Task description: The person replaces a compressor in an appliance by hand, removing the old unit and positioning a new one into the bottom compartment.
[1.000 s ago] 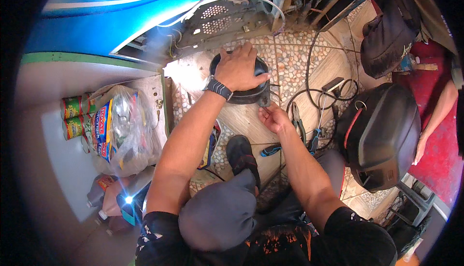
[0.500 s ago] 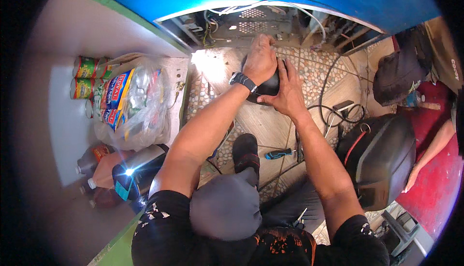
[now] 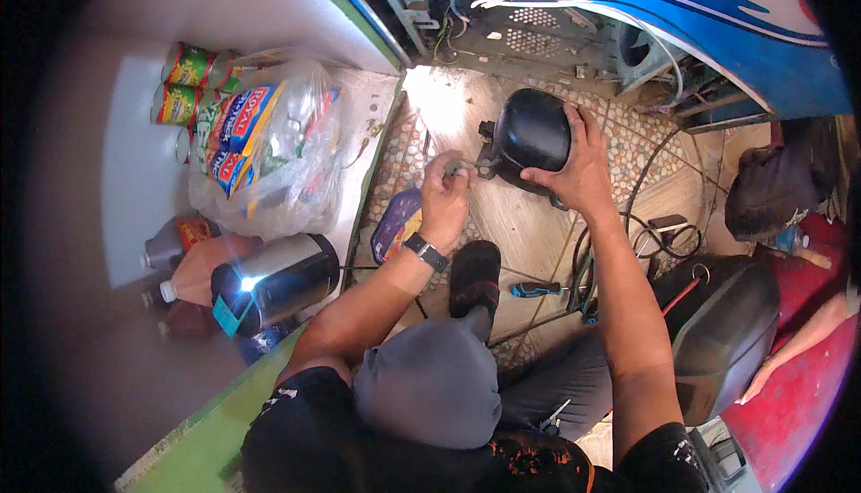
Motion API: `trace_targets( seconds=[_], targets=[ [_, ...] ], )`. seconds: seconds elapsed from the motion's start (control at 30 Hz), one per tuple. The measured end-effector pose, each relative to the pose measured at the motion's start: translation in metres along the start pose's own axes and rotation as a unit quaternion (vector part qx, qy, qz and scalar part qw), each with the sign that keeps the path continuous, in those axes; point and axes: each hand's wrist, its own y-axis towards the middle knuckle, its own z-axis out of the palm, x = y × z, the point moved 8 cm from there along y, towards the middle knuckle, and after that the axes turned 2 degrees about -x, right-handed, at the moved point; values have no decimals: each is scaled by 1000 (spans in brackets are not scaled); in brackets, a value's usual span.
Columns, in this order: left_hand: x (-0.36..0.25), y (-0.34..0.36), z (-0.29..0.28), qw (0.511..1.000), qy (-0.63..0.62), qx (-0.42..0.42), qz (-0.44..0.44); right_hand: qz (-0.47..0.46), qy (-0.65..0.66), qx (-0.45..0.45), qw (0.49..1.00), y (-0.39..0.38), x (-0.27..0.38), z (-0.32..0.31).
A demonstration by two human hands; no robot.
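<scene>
My right hand (image 3: 578,157) grips the side of a black, dome-shaped metal compressor (image 3: 529,130) on the tiled floor, thumb across its lower part and fingers over its far side. My left hand (image 3: 445,190) is just left of the compressor, fingers curled beside a short tube (image 3: 485,167) projecting from it; what is between those fingers is too small to make out. A purple-and-yellow item (image 3: 393,222) lies under the left wrist. A blue-handled screwdriver (image 3: 535,289) and looped black cables (image 3: 671,251) lie nearer me on the floor.
An open-bottomed blue cabinet (image 3: 735,18) with wires stands ahead. At left are cans (image 3: 184,67), a plastic bag of packets (image 3: 269,143), bottles (image 3: 188,282) and a lit black lamp (image 3: 278,282). A black case (image 3: 726,341) and another person's arm (image 3: 803,345) are at right.
My left hand has left the compressor's top and moved down to its left side. My right hand has risen to grip its right side. The compressor is turned and the view has shifted.
</scene>
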Motion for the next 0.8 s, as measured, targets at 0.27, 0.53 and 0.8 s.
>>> trace_targets(
  seconds=[0.27,0.53,0.8],
  targets=[
    [-19,-67,15,928,264,112,237,0,-7,7,1000,0,-1,1],
    [48,-60,46,844,405,225,269,-2,-12,0,1000,-1,-3,1],
    [75,-10,20,944,311,104,38,19,-19,28,999,9,-6,0]
  ],
)
